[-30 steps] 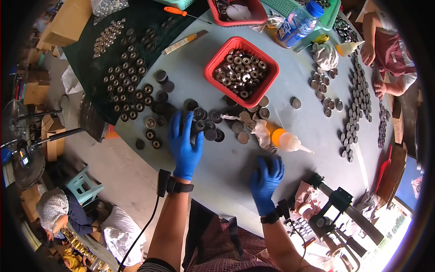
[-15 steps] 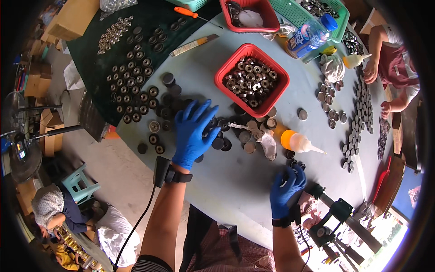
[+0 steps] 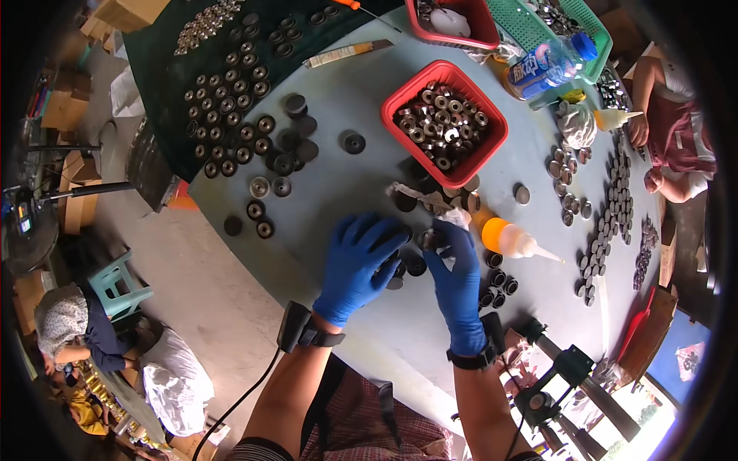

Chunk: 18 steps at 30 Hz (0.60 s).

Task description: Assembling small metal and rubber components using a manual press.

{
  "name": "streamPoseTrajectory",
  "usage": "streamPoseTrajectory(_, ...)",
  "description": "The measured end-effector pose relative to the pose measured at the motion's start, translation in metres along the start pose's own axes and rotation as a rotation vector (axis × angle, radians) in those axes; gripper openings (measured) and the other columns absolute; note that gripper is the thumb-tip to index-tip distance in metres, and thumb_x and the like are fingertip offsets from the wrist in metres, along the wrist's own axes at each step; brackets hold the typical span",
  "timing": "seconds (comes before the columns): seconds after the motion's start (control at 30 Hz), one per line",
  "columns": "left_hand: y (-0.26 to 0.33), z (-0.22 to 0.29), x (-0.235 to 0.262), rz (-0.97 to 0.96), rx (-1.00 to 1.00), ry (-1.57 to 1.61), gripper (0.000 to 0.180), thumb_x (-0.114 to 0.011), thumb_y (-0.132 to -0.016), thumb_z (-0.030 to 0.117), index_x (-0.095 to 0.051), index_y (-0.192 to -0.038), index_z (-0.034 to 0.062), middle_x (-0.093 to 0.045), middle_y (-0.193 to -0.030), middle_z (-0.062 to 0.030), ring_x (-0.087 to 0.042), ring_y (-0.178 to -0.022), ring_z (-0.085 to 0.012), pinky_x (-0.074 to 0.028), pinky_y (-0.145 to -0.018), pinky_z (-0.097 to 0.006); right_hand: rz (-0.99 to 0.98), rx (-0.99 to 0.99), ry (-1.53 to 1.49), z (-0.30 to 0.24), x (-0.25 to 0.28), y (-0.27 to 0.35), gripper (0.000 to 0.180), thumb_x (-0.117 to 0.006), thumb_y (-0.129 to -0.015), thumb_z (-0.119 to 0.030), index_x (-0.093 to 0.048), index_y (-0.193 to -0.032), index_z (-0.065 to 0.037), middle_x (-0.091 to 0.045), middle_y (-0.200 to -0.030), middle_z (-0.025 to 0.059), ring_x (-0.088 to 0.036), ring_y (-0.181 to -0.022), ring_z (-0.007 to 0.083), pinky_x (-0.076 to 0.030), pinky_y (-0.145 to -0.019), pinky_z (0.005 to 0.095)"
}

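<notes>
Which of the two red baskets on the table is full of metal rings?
The nearer red basket, just beyond the hands. It is packed with metal rings, while the far red basket at the table's top edge mostly holds something white.

I see my left hand, in a blue glove, lying flat over some dark round parts near the table's near edge. My right hand, gloved too, pinches one small round part at its fingertips. Just beside it lies an orange-capped squeeze bottle; a red basket of metal rings sits further in.
</notes>
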<state>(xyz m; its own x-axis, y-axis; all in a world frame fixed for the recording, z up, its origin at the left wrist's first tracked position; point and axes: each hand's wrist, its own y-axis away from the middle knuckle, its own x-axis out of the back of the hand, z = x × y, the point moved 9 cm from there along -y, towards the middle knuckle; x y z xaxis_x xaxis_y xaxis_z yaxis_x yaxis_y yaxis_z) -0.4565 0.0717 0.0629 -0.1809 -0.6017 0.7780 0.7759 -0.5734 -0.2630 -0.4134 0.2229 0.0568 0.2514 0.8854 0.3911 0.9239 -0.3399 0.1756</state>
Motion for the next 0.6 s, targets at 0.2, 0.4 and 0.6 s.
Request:
streamPoseTrajectory(0.2, 0.037, 0.041, -0.021, -0.038, 0.025, 0.072, 0.033, -0.066, -0.084, 0.019, -0.068, -0.116, 0.0153, -0.060, -0.124, -0.0098, -0.052, -0.114, -0.0363, -0.039, -0.099, -0.053, 0.017, -0.305, -0.764, 0.026, 0.027, 0.059, 0.048, -0.063, -0.088, 0.004, -0.050, -0.134, -0.001, -0.060, -0.116, 0.0033, -0.056, -0.106, 0.0113, -0.043, -0.097, 0.0261)
streamPoseTrajectory(0.4, 0.092, 0.104, -0.060, -0.084, 0.035, 0.103, 0.039, -0.066, -0.083, 0.021, -0.064, -0.121, 0.0120, -0.058, -0.127, -0.0089, -0.052, -0.119, -0.0331, -0.038, -0.101, -0.052, 0.043, -0.232, -0.835, 0.042, 0.052, 0.120, 0.052, -0.075, -0.085, -0.010, -0.055, -0.132, -0.001, -0.062, -0.117, 0.0036, -0.055, -0.108, 0.0123, -0.044, -0.097, 0.0285)
streamPoseTrajectory(0.6, 0.116, 0.160, -0.052, 0.022, -0.044, 0.193, 0.057, -0.075, -0.078, 0.021, -0.056, -0.131, 0.0117, -0.055, -0.136, -0.0095, -0.051, -0.121, -0.0332, -0.037, -0.102, -0.051, 0.129, -0.099, -0.698, 0.052, 0.089, 0.197, 0.056, -0.079, -0.081, -0.013, -0.056, -0.130, 0.001, -0.062, -0.115, 0.0046, -0.057, -0.102, 0.0129, -0.045, -0.094, 0.0289)
